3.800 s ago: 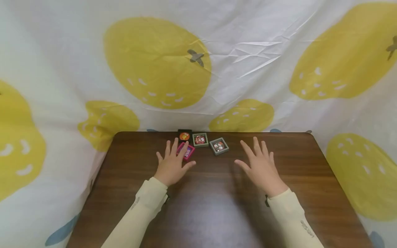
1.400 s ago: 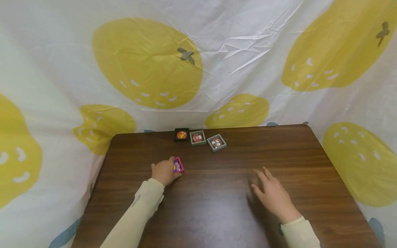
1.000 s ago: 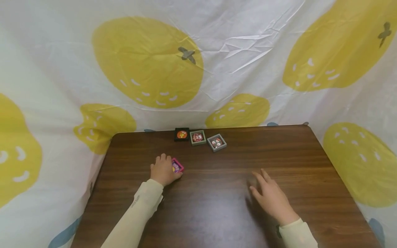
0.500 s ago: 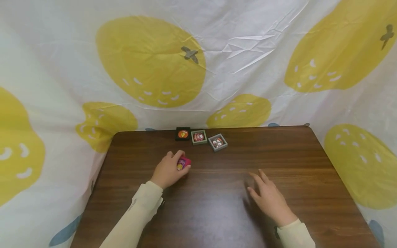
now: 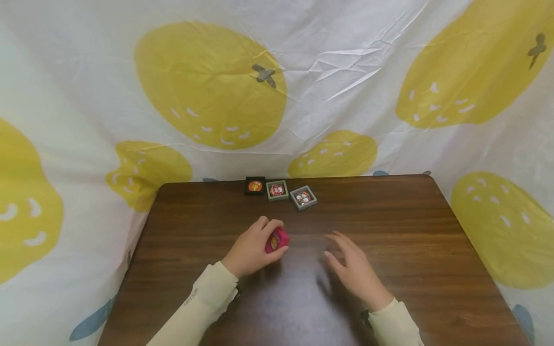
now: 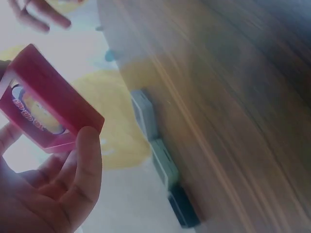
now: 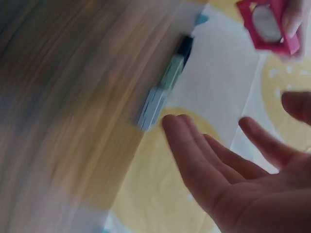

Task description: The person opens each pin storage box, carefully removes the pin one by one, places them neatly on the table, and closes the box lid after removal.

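My left hand (image 5: 252, 248) grips a small pink square box (image 5: 277, 240) between thumb and fingers, raised over the table. In the left wrist view the pink box (image 6: 51, 104) is tilted, and its recessed face shows a round picture with lettering. From the right wrist view, the pink box (image 7: 268, 25) shows a pale oval on the side facing that camera. My right hand (image 5: 356, 269) hovers to the right of the box, apart from it, with fingers extended and nothing in them. In its own wrist view the right hand (image 7: 243, 179) has its fingers spread.
Along the far table edge lie a black box (image 5: 255, 186), a pale green-framed box (image 5: 277, 191) and a grey box (image 5: 303, 197) turned at an angle. The brown wooden table (image 5: 415, 230) meets a white curtain (image 5: 242, 166) printed with yellow fruit.
My left hand drew the pink box away from the other boxes, lifted it and carried it rightward. The right hand came closer to it, moving left. The other three boxes stayed put.
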{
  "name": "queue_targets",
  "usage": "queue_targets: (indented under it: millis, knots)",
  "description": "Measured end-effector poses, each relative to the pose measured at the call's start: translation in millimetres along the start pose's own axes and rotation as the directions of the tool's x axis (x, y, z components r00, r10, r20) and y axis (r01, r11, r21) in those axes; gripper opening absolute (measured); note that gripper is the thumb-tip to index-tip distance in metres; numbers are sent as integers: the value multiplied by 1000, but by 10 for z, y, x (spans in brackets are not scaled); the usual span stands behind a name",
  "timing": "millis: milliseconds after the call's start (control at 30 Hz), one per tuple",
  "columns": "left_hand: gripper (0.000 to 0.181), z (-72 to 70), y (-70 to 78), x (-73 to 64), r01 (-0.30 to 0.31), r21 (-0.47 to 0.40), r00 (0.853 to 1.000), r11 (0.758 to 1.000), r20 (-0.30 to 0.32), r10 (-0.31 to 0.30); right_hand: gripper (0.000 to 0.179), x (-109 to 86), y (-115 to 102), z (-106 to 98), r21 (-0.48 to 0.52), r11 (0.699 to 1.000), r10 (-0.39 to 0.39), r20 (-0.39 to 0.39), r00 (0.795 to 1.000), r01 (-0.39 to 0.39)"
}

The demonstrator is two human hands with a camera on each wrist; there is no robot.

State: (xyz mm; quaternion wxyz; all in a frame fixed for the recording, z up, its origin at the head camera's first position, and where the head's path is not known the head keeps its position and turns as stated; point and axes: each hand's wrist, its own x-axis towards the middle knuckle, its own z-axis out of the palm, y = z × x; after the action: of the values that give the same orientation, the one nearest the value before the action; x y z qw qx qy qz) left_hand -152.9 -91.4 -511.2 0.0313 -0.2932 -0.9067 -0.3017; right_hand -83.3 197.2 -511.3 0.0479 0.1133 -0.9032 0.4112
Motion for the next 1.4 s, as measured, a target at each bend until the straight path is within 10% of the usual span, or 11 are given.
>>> queue_targets:
  millis: [133,300,533,767,1033,1400]
  knots:
    - [62,38,119,17,-48,-42,999,998,7,48,41,78,-134,103,362,921,115,95,989,-141]
    - [86,89,244,50,-124,-87,992,988,-4,124,57,167,-295,216,680,659,132,317,939,-322]
    - [80,142,368,86,-274,-90,960,958,-87,266,60,235,-470,427,760,512,185,357,916,-400]
    - [73,217,427,62,-139,1,982,990,-129,138,68,312,-555,563,796,408,258,369,893,-447]
    - [94,321,419,66,-105,124,947,987,-290,137,48,367,-705,731,916,134,334,317,888,-377]
    - [84,205,428,28,-136,-129,933,982,-351,83,30,286,-600,754,909,64,210,392,896,-412]
